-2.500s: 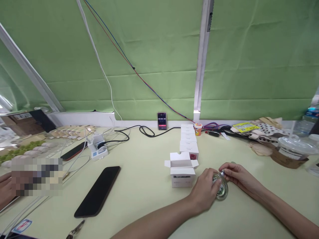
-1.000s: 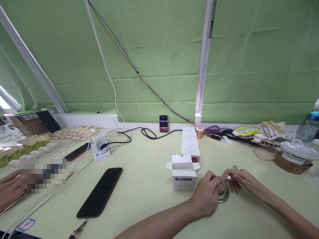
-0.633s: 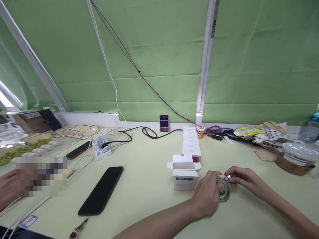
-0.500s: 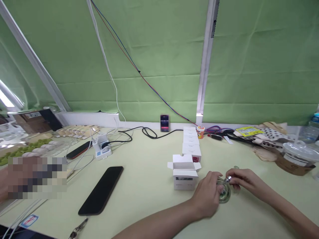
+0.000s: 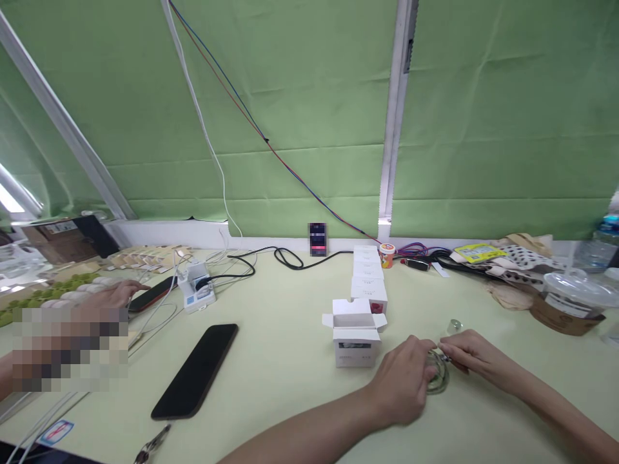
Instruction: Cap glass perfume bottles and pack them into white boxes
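Though transparent, a greenish round bottle

A black phone lies near a white socket block.

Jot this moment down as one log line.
left hand: gripping round bottle; right hand: pinching bottle's neck; open white box: near left hand; small clear piece: on table beyond right hand

On the surface, the left hand grips a round glass bottle and the right hand pinches its silvery neck. A clear cap lies just beyond the right hand; near the left hand stands an open white box, before a row of white boxes.
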### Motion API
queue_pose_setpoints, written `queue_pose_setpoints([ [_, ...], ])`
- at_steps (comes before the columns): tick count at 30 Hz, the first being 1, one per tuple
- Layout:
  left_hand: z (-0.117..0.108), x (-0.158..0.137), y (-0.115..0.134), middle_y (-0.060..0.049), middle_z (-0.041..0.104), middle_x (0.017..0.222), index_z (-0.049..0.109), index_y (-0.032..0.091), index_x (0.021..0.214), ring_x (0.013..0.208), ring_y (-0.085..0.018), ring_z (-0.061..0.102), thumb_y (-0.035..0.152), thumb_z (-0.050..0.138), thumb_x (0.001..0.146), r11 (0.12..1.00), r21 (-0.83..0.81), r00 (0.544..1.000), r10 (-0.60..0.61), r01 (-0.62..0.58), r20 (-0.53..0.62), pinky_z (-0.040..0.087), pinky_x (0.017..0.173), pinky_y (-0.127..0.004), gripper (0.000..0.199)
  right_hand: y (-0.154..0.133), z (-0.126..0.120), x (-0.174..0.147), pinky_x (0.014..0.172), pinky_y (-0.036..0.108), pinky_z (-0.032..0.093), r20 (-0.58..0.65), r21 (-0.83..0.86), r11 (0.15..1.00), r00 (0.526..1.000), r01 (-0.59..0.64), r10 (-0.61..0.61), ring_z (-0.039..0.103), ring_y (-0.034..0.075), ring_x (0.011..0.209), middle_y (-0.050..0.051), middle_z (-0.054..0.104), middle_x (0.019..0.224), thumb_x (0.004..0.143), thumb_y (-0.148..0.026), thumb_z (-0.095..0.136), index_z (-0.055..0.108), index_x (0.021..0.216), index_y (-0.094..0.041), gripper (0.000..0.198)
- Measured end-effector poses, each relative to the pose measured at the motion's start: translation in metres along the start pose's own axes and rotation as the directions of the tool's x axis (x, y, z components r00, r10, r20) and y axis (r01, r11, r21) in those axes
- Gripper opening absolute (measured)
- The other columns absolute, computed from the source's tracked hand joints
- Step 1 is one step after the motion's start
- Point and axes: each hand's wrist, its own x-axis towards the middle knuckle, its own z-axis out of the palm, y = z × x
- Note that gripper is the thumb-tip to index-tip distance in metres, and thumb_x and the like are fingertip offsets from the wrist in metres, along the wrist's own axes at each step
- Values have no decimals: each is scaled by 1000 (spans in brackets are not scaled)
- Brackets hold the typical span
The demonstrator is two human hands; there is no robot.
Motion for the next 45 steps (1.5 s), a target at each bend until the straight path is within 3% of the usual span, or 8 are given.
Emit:
queue_pose_setpoints([
  [5,-2,0,2,-8,55,113,39,20,128,100,-23,55,25,38,92,998,-46,999,-37,36,-8,45,90,-38,36,1,-3,-1,55,26,32,-75,5,998,996,57,-57,43,13,51,-1,47,54,92,-63,21,48,57,-19,63],
  [8,-4,0,3,-8,54,118,38,20,129,104,-23,54,24,38,92,991,-115,997,-77,74,-23,43,92,-38,37,3,-9,-3,53,26,36,-149,98,990,985,98,-83,46,14,53,1,53,62,90,-66,21,65,82,-18,66],
  [12,-4,1,3,-9,53,124,37,21,131,108,-24,52,24,37,93,977,-177,989,-134,122,-57,41,94,-40,38,3,-17,-5,62,28,47,-196,261,962,980,80,-28,57,17,68,3,61,79,89,-52,48,64,110,-23,39],
  [17,-3,1,1,-10,55,121,37,20,130,105,-24,53,26,37,93,973,-179,985,-159,146,-64,43,92,-40,37,-2,-14,-2,65,29,49,-187,267,958,981,101,-51,61,17,69,4,64,81,88,-37,56,70,91,-21,21],
  [25,-4,-1,3,-8,55,119,38,21,128,106,-23,53,24,36,93,983,-142,990,-123,113,-67,43,93,-39,35,-7,-10,-1,56,28,48,-240,217,973,970,79,-26,60,16,53,2,63,61,87,-43,55,72,82,-19,30],
  [31,-3,-2,1,-8,54,120,37,21,128,108,-23,53,26,35,93,987,-116,991,-118,110,-68,42,94,-39,35,-9,-6,0,52,28,49,-192,297,954,977,-29,90,61,16,50,1,63,58,82,-53,56,67,77,-19,37],
  [38,-2,-2,1,-8,54,119,37,21,128,106,-23,53,24,36,93,990,-92,992,-109,103,-61,43,92,-40,36,-7,-3,0,48,26,47,-141,390,919,983,-53,116,59,15,44,-2,60,51,83,-51,57,65,74,-18,35],
  [45,0,-2,0,-8,54,121,37,21,129,106,-23,53,25,37,92,980,-131,984,-159,147,-80,43,92,-40,37,-4,1,4,49,26,47,-199,311,949,973,-51,117,58,15,45,-1,59,51,83,-56,53,67,75,-18,41],
])
